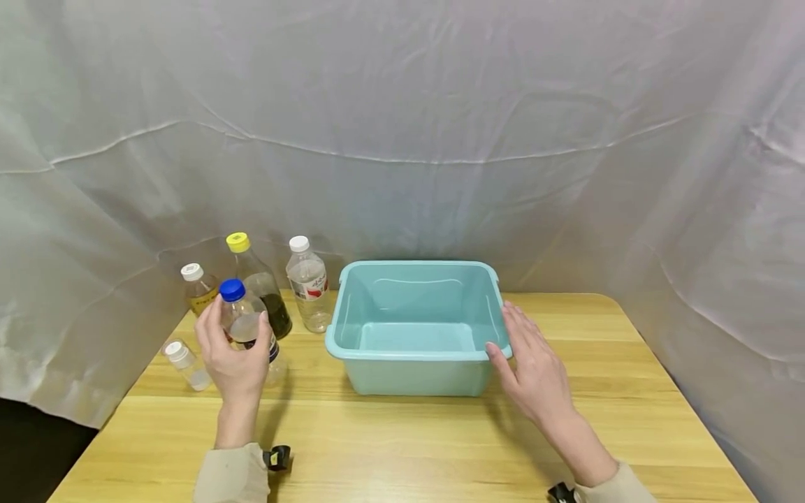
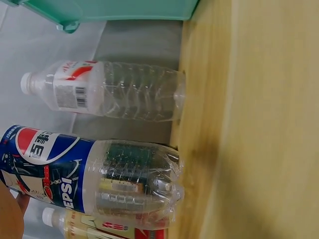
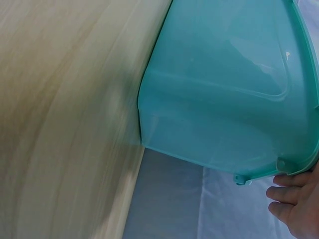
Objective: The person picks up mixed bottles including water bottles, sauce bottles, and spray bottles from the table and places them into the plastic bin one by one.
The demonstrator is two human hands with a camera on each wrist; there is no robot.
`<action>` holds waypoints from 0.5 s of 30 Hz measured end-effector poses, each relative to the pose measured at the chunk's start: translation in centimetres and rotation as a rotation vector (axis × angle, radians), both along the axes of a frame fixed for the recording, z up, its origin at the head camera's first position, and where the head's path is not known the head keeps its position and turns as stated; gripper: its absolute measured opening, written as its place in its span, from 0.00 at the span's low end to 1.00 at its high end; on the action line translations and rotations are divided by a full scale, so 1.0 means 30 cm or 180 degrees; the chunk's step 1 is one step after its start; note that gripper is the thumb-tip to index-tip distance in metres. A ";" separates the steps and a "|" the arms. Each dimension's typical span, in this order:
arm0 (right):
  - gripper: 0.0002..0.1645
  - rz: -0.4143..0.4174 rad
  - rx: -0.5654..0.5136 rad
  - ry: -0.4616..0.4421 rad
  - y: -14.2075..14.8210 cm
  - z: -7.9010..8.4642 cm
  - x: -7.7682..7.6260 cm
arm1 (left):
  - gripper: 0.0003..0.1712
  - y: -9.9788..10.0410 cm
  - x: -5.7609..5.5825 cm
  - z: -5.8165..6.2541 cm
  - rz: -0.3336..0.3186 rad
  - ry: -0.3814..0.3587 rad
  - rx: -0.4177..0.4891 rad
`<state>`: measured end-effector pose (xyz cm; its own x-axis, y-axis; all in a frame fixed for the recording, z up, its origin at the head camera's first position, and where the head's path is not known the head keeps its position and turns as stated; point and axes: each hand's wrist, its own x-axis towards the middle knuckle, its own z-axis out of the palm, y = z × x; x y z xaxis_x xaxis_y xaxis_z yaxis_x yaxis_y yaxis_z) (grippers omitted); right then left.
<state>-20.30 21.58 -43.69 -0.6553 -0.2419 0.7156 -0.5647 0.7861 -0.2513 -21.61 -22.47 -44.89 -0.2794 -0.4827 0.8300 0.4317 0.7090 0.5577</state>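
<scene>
My left hand holds a clear Pepsi bottle with a blue cap, thumb on one side and fingers on the other. It stands upright, its base close to the table. The left wrist view shows its blue Pepsi label and see-through lower half. At the right front corner of a light teal plastic tub, my right hand rests on the rim, fingers fairly straight and thumb at the front edge. From the right wrist, fingertips show beside the tub's rim.
Around the held bottle stand a yellow-capped bottle of dark liquid, a white-capped clear bottle and a bottle with a yellow label. A small white-capped bottle is at the left edge. Grey cloth hangs behind the wooden table.
</scene>
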 end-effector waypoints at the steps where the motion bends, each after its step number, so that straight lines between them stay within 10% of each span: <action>1: 0.40 0.0004 -0.0002 0.0006 -0.001 -0.001 0.000 | 0.38 0.000 0.001 0.006 0.0006 0.0018 0.0001; 15: 0.42 0.0011 -0.0017 0.0058 -0.002 -0.003 -0.002 | 0.36 0.117 0.083 0.193 -0.0028 0.0364 0.0001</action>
<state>-20.35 21.51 -43.78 -0.6412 -0.2401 0.7288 -0.5719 0.7828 -0.2452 -19.13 -18.94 -39.09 -0.1872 -0.4810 0.8565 0.4988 0.7046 0.5048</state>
